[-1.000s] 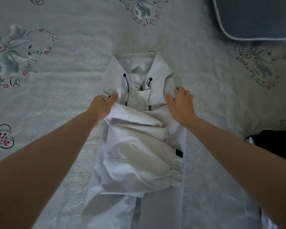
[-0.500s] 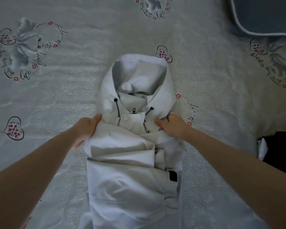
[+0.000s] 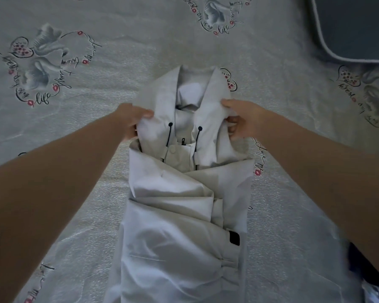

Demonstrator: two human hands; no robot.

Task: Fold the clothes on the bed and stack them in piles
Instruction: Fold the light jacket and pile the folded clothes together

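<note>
Gripping the hood on both sides, the person looks set to turn it down over the body of the pale jacket (image 3: 184, 193), which lies lengthwise in the middle of the bed (image 3: 118, 53) with its sleeves already crossed over the front and its near end running out of view. The left hand (image 3: 133, 119) pinches the left edge of the hood (image 3: 162, 95), thumb on top and fingers tucked beneath the cloth; the right hand (image 3: 241, 119) pinches the right edge the same way, its fingers curled under the fabric. Holding both edges at once keeps the hood flat and square, I'd judge, so it can fold evenly instead of bunching. Both arms reach out nearly straight from the near side, spread just wider than the jacket. Two dark drawstring cords (image 3: 170, 133) hang between the hands. A dark garment (image 3: 359, 267) sits at the near right, and a grey pillow (image 3: 357, 27) lies at the far right corner.
</note>
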